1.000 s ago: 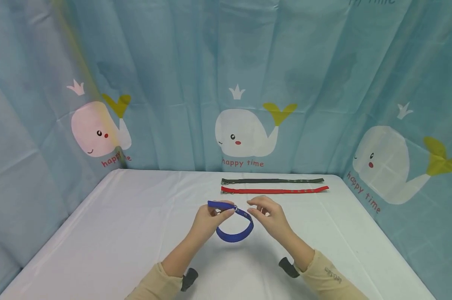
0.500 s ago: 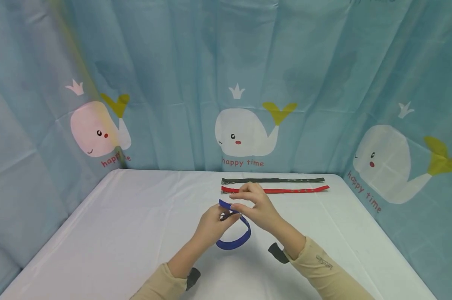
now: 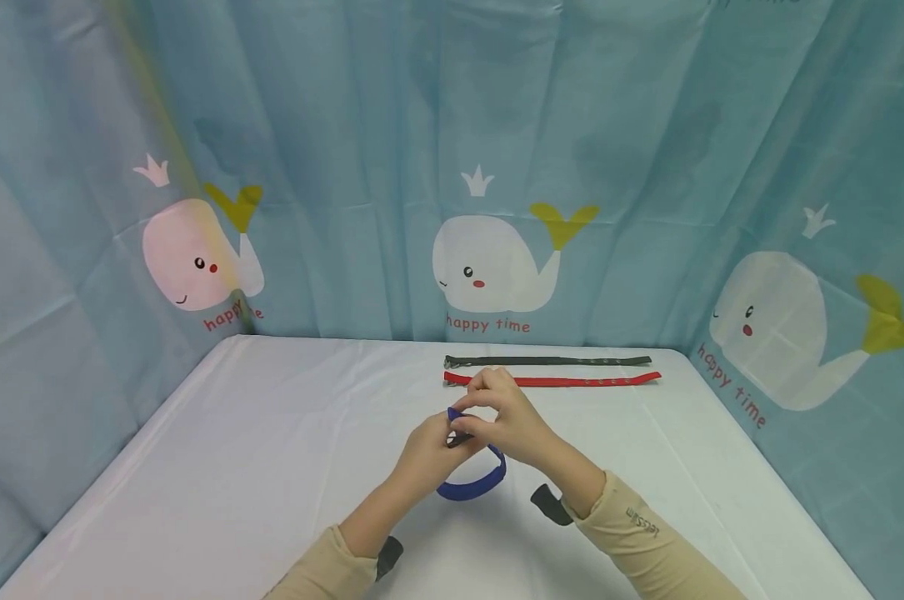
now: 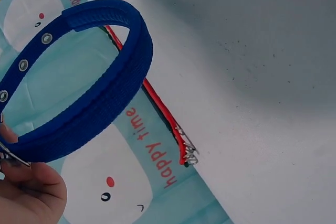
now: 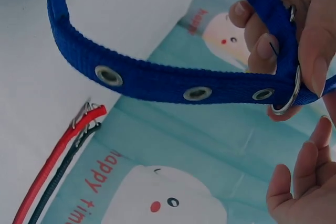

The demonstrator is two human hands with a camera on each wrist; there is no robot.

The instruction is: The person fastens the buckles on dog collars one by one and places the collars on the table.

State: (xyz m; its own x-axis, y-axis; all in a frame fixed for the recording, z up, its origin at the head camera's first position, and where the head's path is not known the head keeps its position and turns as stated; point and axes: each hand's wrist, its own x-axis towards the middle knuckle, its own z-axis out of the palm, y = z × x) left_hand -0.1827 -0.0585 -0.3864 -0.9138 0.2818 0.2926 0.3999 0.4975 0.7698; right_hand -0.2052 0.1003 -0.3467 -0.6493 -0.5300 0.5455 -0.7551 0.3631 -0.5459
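Observation:
A blue dog collar is bent into a loop and held up over the table in the head view. My left hand pinches it by the metal buckle, where the ends overlap. In the right wrist view several metal eyelets line the blue collar, and the strap passes through a metal ring beside the left thumb. With thumb and forefinger my right hand pinches the collar's free end, just above the left fingers. That tip is mostly hidden by the fingers.
Behind the hands, a red collar and a dark green collar lie straight and parallel on the white table. A light blue curtain printed with whales stands around the table's back and sides.
My right hand, apart from the collar a second ago, has come left and taken the free end. The left hand has kept its hold, turning slightly and shifting a little to the right.

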